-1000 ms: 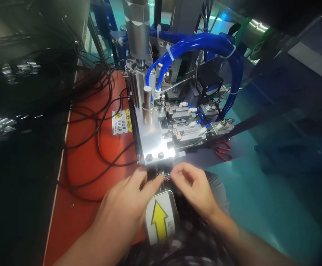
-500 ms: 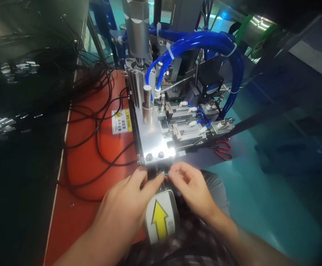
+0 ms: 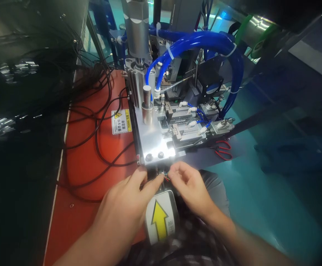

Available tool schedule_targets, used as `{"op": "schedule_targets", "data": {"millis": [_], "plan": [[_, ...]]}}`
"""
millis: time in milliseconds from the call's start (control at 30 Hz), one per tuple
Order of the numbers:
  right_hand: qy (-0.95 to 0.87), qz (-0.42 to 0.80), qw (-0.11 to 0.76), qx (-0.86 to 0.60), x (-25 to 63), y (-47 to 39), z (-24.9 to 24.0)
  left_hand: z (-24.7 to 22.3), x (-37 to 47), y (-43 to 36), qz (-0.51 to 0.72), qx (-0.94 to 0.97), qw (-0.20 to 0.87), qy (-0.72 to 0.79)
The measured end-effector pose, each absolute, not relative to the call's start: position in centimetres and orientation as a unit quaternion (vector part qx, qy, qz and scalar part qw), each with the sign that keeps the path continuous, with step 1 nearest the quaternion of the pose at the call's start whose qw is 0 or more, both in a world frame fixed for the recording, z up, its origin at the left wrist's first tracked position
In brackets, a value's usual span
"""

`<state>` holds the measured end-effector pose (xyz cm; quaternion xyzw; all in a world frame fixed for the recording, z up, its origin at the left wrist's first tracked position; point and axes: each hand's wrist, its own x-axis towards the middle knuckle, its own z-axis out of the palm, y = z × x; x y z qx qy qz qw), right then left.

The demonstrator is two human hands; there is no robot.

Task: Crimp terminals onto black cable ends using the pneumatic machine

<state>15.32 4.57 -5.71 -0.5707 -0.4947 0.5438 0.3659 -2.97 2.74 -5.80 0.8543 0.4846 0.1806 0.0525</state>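
Note:
Just in front of the metal block [image 3: 152, 142] of a machine, my two hands face each other. Thin colored wires [image 3: 165, 176], some red and some green, show between the fingertips. My left hand [image 3: 129, 197] has its thumb pressed at the wires' left side, and its other fingers are partly hidden. On the right side, my right hand [image 3: 190, 186] pinches at the wires with thumb and forefinger. A white plate with a yellow arrow [image 3: 159, 218] lies below the fingertips.
Black cables [image 3: 97, 136] loop across the red surface [image 3: 80, 218] at left, near a warning label [image 3: 122, 122]. Thick blue hoses [image 3: 202, 38] arch over the machine. Red-handled pliers [image 3: 224, 150] lie to the right. A green-rimmed spool [image 3: 260, 35] is at upper right.
The wires between the fingertips have shifted slightly and show a little more. Both hands have stayed almost in place.

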Motion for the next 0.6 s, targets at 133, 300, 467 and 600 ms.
{"op": "schedule_targets", "data": {"millis": [133, 300, 467, 600], "plan": [[-0.498, 0.534, 0.371, -0.574, 15.5, 4.5, -5.9, -5.8, -3.0, 2.8, 0.182, 0.856, 0.054, 0.481], [-0.482, 0.553, 0.359, -0.578, 16.1, 3.9, -5.8, -5.5, -3.0, 2.8, 0.182, 0.857, 0.052, 0.480], [-0.496, 0.551, 0.347, -0.574, 16.0, 3.4, -5.8, -5.5, -2.9, 2.9, 0.192, 0.856, 0.051, 0.476], [-0.559, 0.474, 0.355, -0.580, 15.7, 3.4, -5.6, -5.5, -2.9, 2.8, 0.191, 0.855, 0.057, 0.479]]}}
